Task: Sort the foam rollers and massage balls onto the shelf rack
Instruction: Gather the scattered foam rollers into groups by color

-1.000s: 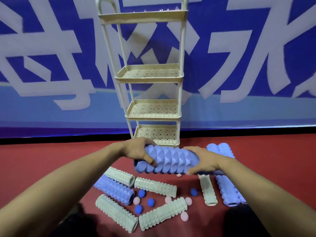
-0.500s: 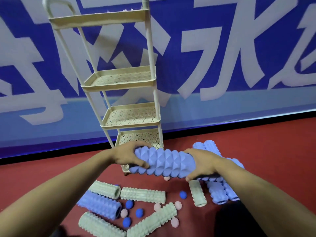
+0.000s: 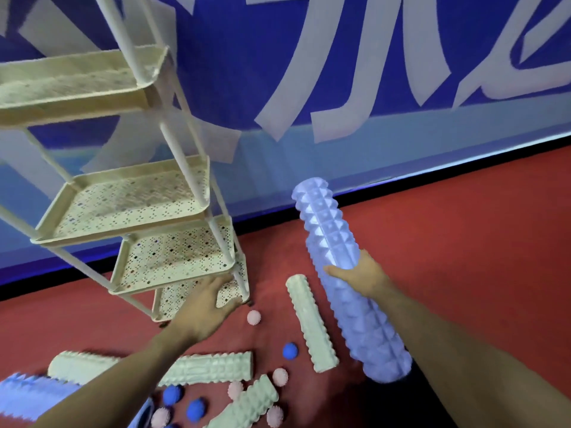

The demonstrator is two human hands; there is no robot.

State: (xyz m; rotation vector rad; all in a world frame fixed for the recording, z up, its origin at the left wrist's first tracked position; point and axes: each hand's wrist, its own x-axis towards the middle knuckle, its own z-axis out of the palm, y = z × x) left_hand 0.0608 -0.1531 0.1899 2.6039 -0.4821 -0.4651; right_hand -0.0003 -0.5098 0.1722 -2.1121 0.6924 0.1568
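— Head view: what do the hands hold?
— Right hand (image 3: 360, 278) grips a purple spiked foam roller (image 3: 346, 284), tilted above the red floor (image 3: 448, 242). Left hand (image 3: 204, 310), fingers relaxed, touches the shelf rack (image 3: 129, 208) bottom tier.
— Writing?
— Large white banner (image 3: 309, 72) characters, cropped and unreadable.

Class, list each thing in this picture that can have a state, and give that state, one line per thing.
Shelf rack: standing, visible shelves bare.
Left hand: at the rack's bottom shelf, holding nothing.
Right hand: gripping the purple roller.
Purple roller: lifted, held steeply tilted.
Cream rollers: lying on the floor.
Massage balls: loose on the floor.
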